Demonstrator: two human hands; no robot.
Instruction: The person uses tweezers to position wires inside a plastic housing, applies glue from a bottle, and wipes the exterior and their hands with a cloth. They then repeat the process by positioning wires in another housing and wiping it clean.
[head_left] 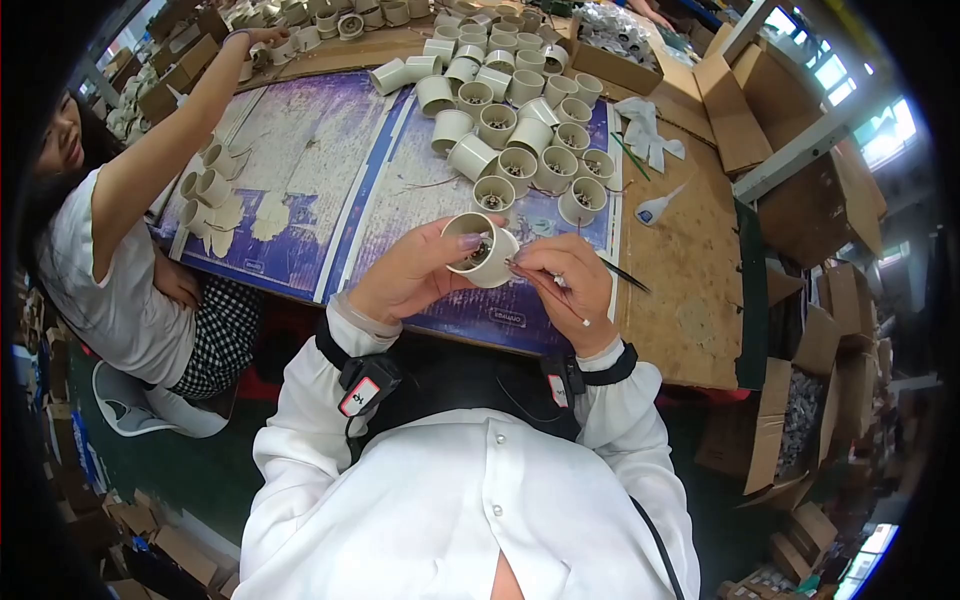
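A cream-white cylindrical cup point(487, 262), tilted so its opening faces left, is in my left hand point(415, 268). Its thumb lies over the rim and the fingers pass behind the wall. Small metallic and dark parts show inside the cup. On the cup's right side, my right hand point(570, 283) pinches thin reddish wires close to the wall. A small white connector point(586, 322) hangs at the wires' end below that hand. Just beyond my hands stand several similar cups point(494, 193) with parts inside.
Many more cups point(500, 60) crowd the table's far side. At right lie a white glove point(648, 132) and a small white squeeze bottle point(655, 207). A box of small parts point(620, 50) stands at the back. A co-worker's arm point(165, 165) reaches across the left side.
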